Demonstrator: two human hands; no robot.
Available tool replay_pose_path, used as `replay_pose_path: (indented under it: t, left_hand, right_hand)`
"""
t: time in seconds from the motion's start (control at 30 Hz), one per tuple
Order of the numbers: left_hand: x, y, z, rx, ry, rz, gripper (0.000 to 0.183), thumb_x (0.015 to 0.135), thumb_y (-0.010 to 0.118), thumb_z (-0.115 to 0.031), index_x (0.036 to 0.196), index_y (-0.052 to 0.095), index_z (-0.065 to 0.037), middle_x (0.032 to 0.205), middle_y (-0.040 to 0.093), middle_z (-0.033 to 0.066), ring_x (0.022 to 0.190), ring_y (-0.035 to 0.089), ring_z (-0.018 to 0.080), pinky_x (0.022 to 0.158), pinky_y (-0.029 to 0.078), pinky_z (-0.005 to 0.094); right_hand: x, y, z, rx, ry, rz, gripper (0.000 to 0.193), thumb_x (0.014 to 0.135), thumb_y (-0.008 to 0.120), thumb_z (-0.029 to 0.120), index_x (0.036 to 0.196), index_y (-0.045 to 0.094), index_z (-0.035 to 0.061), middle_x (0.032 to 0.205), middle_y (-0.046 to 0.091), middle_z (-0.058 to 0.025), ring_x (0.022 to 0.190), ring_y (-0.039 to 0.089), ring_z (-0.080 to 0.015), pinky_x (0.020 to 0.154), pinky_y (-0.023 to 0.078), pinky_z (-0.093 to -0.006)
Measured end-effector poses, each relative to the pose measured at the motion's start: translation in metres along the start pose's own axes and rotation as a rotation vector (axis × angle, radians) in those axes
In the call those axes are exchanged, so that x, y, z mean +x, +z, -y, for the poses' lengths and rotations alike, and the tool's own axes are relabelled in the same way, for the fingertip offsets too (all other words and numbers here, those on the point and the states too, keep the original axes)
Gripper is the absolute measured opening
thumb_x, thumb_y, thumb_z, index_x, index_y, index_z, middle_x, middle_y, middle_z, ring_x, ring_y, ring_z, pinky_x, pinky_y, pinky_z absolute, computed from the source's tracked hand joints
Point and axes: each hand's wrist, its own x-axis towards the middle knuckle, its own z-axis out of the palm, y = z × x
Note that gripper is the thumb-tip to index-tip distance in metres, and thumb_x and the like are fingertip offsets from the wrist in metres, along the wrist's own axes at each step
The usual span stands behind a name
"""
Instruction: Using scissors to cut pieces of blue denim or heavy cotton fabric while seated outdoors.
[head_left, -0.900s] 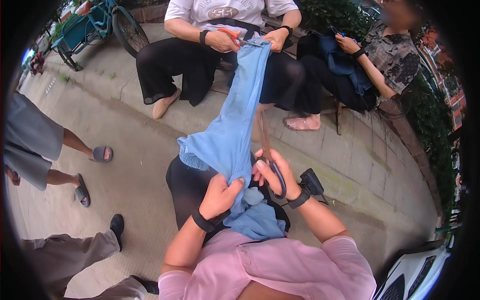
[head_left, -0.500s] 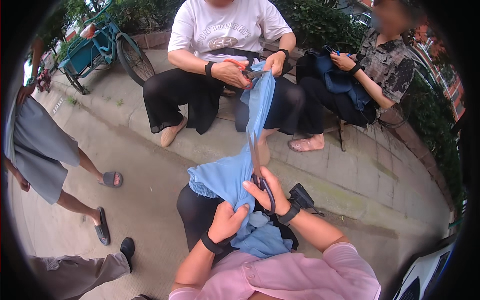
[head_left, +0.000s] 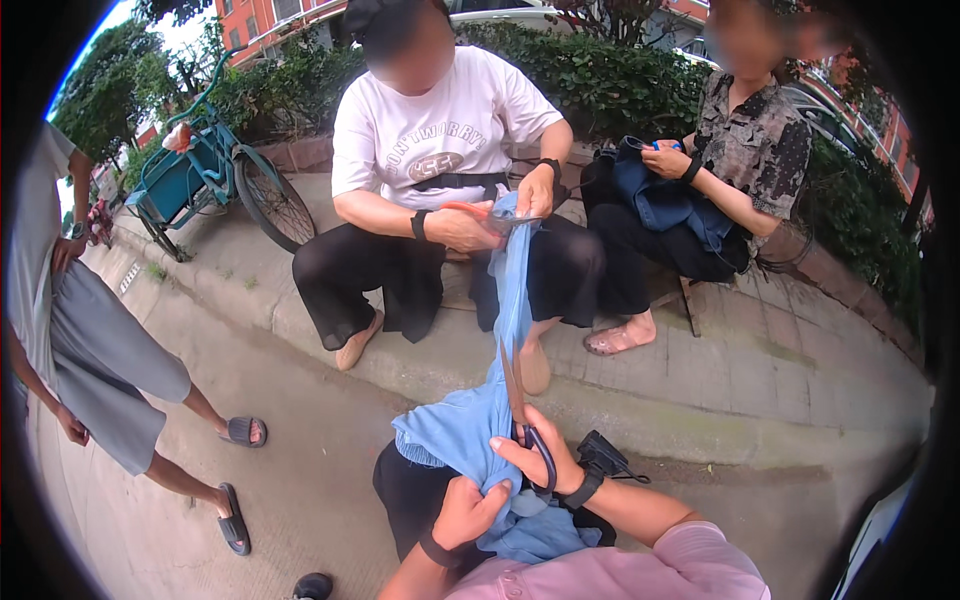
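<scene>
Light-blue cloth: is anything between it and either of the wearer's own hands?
Nothing visible blocks the left hand, which grips the light-blue cloth directly. Between the right hand and the cloth are the dark-handled scissors, pointing away from the wearer alongside the cloth. Whether that hand also touches the cloth is unclear.

From here the blue cloth (head_left: 455,420) looks matt and creased, the scissor blades (head_left: 514,385) dull metal, their handles (head_left: 547,458) smooth dark plastic, the ground (head_left: 290,420) rough concrete.

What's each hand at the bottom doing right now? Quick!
Left hand: closed, pinching the blue cloth.
Right hand: closed around the handles of the scissors.
</scene>
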Motion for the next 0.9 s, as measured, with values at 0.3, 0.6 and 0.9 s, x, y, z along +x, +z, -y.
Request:
replay_pose_path:
  t: [0.3, 0.6, 0.9]
  left_hand:
    - [-0.016, -0.013, -0.008, -0.061, -0.045, 0.085, 0.018, 0.081, 0.063, -0.009, 0.098, 0.064, -0.002, 0.079, 0.067, 0.0076, 0.073, 0.064, 0.0173, 0.070, 0.050, 0.0296]
    - [-0.023, -0.015, -0.035, 0.345, 0.207, -0.058, 0.048, 0.074, 0.072, -0.007, 0.118, 0.055, -0.002, 0.097, 0.065, 0.0142, 0.092, 0.065, 0.0289, 0.078, 0.051, 0.0335]
    - [-0.069, -0.072, -0.045, 0.642, 0.316, -0.696, 0.027, 0.074, 0.061, -0.009, 0.100, 0.063, 0.001, 0.086, 0.060, 0.0122, 0.080, 0.058, 0.0243, 0.074, 0.046, 0.0308]
  right_hand:
    - [-0.015, 0.003, 0.026, -0.151, 0.041, 0.127, 0.039, 0.085, 0.064, 0.011, 0.117, 0.048, -0.0032, 0.091, 0.054, -0.0035, 0.083, 0.048, -0.0081, 0.073, 0.043, -0.0244]
    - [-0.018, 0.001, 0.069, 0.303, -0.234, -0.063, 0.037, 0.083, 0.061, 0.002, 0.116, 0.044, 0.0010, 0.092, 0.050, -0.0011, 0.081, 0.047, -0.0065, 0.071, 0.039, -0.0229]
    - [-0.045, -0.024, 0.156, 0.330, -0.321, -0.063, 0.045, 0.076, 0.066, 0.015, 0.112, 0.044, 0.0024, 0.104, 0.052, -0.0103, 0.100, 0.053, -0.0195, 0.089, 0.042, -0.0333]
